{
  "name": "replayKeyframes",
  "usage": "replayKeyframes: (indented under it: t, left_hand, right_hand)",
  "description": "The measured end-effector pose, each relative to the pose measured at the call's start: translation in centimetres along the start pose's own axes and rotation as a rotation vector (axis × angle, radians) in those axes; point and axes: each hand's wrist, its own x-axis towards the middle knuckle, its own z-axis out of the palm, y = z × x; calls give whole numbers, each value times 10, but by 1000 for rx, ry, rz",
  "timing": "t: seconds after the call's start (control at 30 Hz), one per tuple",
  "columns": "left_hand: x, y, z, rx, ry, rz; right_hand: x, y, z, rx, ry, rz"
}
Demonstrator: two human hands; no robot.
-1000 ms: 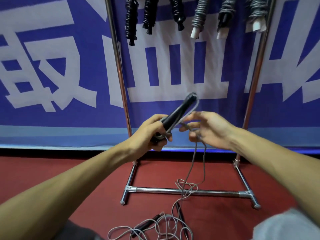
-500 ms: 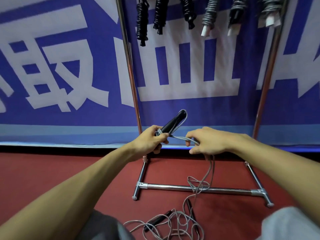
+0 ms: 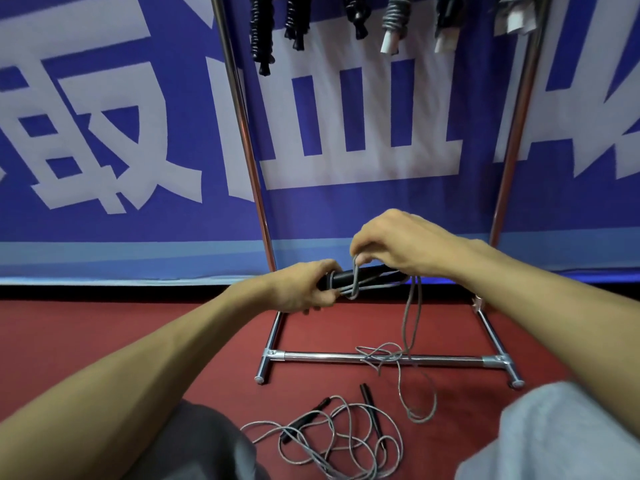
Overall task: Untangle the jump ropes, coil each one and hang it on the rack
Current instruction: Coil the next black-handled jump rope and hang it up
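Head view, the sole view supplied. Left hand (image 3: 301,289) gripped one end of the black handles (image 3: 367,273), held roughly level in front of the rack (image 3: 250,161). Right hand (image 3: 401,244) was above the handles, its fingertips pinching a turn of the grey cord (image 3: 412,317) that crossed over them. A few turns were seen round the handles. Whether one handle or two lay in the grip could not be told. From the handles the cord dropped to the floor (image 3: 104,341), lay in a loose bunch across the base bar (image 3: 329,357), then ran out in an open loop on the near side.

Done, as far as shown: six coiled ropes (image 3: 394,19) hung at the top of the rack, three dark at left and three grey with pale ends at right. The rail itself was out of frame.

Outstanding, in my judgement: the rope in hand was at the start of coiling, with most of its length unwound, and the bunch at the bar possibly needed clearing. A second rope (image 3: 332,441) lay in a tangled heap on the floor between the person's knees, two black handles visible, no hand on it. It required untangling, coiling and hanging.
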Motion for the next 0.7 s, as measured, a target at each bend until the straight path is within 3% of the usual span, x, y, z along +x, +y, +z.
replayKeyframes:
  t: [0.1,0.23,0.33,0.5,0.7]
  left_hand:
    - [0,7,1,-33,33,0]
    - [-3,13,2,-251,15,-3]
    - [-7,16,4,-342,16,25]
    - [-12,21,-3,-529,64,40]
    - [-17,20,-14,-645,-53,76]
  right_hand:
    - [0,3,-2,98,111,77]
    - [1,1,-2,245,199,184]
    - [2,1,-4,427,114,281]
    - [-4,12,-10,977,38,464]
    - [-7,20,-12,1405,-100,426]
